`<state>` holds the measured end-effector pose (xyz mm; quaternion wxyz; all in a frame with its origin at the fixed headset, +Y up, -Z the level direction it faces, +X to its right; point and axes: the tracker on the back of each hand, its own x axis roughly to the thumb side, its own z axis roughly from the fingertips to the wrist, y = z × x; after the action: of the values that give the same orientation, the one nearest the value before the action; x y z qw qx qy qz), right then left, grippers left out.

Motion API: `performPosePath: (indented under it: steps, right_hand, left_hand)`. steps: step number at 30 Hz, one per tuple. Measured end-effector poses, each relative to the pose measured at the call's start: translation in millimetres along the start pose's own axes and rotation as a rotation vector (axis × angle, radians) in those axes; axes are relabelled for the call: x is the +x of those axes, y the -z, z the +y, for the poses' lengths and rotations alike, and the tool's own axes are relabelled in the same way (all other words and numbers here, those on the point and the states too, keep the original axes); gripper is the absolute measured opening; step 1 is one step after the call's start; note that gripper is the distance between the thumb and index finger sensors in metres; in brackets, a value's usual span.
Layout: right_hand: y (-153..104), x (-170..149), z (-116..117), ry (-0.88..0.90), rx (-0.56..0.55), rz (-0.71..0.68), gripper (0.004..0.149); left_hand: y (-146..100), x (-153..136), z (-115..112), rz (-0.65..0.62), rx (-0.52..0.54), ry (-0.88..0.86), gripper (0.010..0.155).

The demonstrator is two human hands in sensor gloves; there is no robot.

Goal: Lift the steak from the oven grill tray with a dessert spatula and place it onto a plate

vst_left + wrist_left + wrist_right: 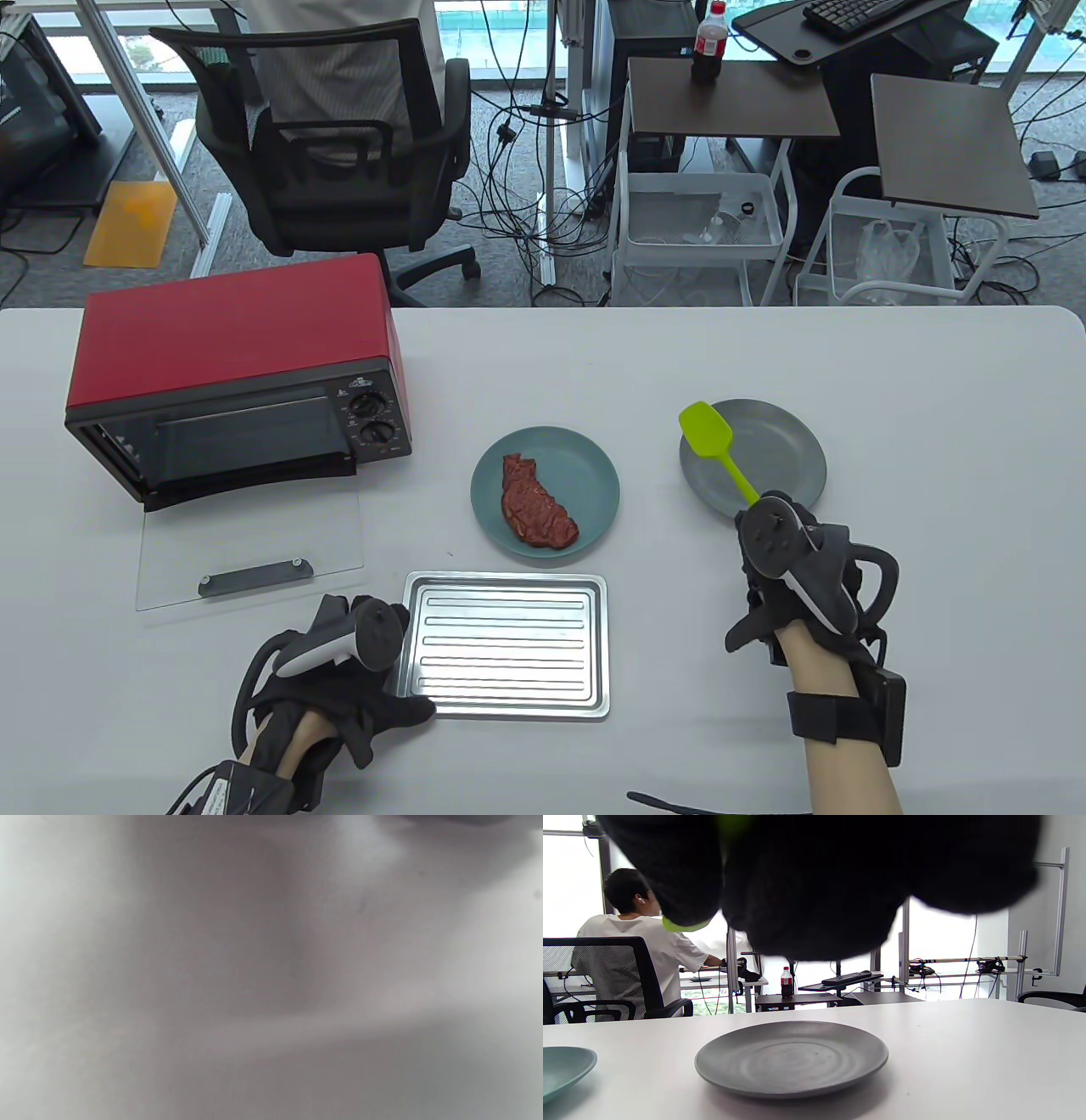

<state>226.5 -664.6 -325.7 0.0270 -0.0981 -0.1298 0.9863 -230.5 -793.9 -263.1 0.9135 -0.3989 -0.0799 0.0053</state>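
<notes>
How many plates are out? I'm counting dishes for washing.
2: the teal plate holding the steak at table centre, and the grey plate right of it, under the spatula.

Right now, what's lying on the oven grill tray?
Nothing: the oven grill tray shows only bare ribbed metal. The steak sits on the teal plate. The left hand covers the tray's near-left corner, hiding that bit.

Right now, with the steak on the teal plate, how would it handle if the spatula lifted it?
The steak lies flat, so probably limp. It is longer than the spatula blade, so its ends would likely droop.
</notes>
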Motion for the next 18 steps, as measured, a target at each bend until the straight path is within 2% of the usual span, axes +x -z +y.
performPosePath:
  steps: [6,12,18]
  right_hand:
    - [8.6,-22.7,9.1,0.016,0.016,0.125,0.041]
    - [16.3,-40.0,29.6,0.044,0.066,0.238,0.042]
    - [22.1,-39.7,47.7,0.026,0.104,0.264,0.043]
  left_hand:
    - [0.0,0.0,0.0,0.000,0.000,0.000,0.104]
    - [0.1,0.0,-0.1,-0.001,-0.002,0.002,0.104]
    - [0.3,0.0,0.0,-0.002,-0.003,0.003,0.104]
